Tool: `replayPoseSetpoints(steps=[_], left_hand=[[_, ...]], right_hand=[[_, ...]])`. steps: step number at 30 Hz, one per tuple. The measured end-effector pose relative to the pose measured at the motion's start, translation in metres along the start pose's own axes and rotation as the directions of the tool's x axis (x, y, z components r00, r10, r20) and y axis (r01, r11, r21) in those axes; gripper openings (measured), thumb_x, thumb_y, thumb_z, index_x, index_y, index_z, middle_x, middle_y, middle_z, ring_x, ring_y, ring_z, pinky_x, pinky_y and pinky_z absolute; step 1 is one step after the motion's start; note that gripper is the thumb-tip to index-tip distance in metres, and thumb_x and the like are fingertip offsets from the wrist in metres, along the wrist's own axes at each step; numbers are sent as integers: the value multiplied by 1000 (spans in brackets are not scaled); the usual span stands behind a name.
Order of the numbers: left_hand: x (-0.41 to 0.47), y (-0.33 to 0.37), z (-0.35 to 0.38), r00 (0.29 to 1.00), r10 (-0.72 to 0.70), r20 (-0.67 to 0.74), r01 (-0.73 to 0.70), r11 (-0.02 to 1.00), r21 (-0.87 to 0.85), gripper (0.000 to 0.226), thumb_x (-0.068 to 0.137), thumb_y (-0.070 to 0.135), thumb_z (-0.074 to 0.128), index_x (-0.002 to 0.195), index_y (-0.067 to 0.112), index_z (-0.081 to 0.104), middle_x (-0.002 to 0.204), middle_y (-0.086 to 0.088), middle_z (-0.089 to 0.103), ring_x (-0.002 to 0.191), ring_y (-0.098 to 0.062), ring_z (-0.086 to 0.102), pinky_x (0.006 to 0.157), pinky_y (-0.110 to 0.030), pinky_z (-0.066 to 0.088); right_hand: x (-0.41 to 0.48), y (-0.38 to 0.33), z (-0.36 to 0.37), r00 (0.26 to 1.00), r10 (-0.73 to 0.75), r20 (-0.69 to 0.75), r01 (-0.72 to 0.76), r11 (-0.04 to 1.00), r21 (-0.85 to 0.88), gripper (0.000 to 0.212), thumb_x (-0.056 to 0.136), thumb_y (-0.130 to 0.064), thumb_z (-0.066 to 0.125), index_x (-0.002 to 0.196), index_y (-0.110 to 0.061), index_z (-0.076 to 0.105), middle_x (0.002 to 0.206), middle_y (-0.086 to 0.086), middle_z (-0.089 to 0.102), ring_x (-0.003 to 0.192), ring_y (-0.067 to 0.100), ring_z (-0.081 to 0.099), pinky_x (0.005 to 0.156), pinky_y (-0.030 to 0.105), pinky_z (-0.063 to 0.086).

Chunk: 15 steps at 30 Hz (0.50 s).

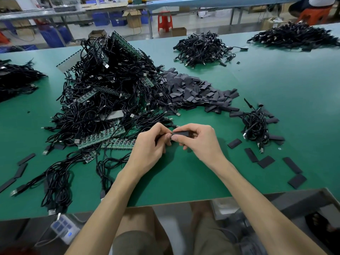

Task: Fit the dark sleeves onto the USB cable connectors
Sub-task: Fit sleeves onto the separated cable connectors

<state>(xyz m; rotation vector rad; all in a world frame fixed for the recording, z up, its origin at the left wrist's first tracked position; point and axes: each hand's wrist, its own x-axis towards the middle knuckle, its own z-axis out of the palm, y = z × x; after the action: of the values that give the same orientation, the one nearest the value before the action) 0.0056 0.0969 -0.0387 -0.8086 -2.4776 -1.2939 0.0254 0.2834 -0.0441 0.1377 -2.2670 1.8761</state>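
Presently, just above the green table (pixel 184 181), the right hand (pixel 199 139) pinched a dark sleeve (pixel 181 133) while the left hand (pixel 150 144) curled round the cable end (pixel 160 139), connector hidden; judged best: align squarely, push straight, no skew.

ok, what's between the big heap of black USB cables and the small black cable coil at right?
A spread pile of flat dark sleeves, seen in the head view.

"What lies past the green counter (pixel 287 92)?"
"Far beyond the right grip (pixel 200 142), slightly left, a red stool (pixel 165 21) stands on pale floor (pixel 211 24). Further left, blue crates (pixel 100 19) and an open cardboard box (pixel 134 19) sit under a long bench (pixel 55 12)."
"Light?"
"Even, soft."
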Motion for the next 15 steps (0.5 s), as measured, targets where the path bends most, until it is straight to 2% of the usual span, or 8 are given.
replayPoseSetpoints(steps=[5,8,10,12,15], left_hand=[[0,-1,0,1000,-6,-12,6,1000,-16,14,101,10,58,96,22,59,77,10,67,59,-17,63,60,-33,52],[0,0,1,1000,2,-17,-2,1000,-11,7,102,14,61,100,20,61,77,10,68,66,-15,65,65,-34,54],[0,0,1,1000,19,-3,-19,1000,12,1,101,22,62,102,22,61,81,12,69,73,-13,66,70,-36,54],[0,2,2,999,45,8,-45,996,81,9,102,32,59,105,25,63,89,15,68,81,-12,64,76,-40,53],[2,1,1,994,112,-4,-110,983,145,18,102,31,58,112,20,69,110,13,65,106,-12,61,93,-39,49]], right_hand=[[1,-1,0,999,-7,33,5,999,51,17,82,-21,86,96,-28,79,78,-3,77,60,10,65,57,24,53],[1,0,1,999,-8,50,4,996,84,11,98,-15,68,106,-16,75,74,-1,73,61,14,63,55,28,51],[2,-1,1,1000,2,17,-3,997,83,19,105,-11,54,108,-12,73,69,1,69,57,15,59,54,26,48],[2,-2,-2,999,4,-47,0,996,86,23,108,-11,49,109,-13,72,67,2,66,55,14,56,53,25,45],[2,-4,-6,992,19,-123,1,987,159,24,109,-12,45,110,-10,69,66,4,62,53,14,52,51,22,42]])
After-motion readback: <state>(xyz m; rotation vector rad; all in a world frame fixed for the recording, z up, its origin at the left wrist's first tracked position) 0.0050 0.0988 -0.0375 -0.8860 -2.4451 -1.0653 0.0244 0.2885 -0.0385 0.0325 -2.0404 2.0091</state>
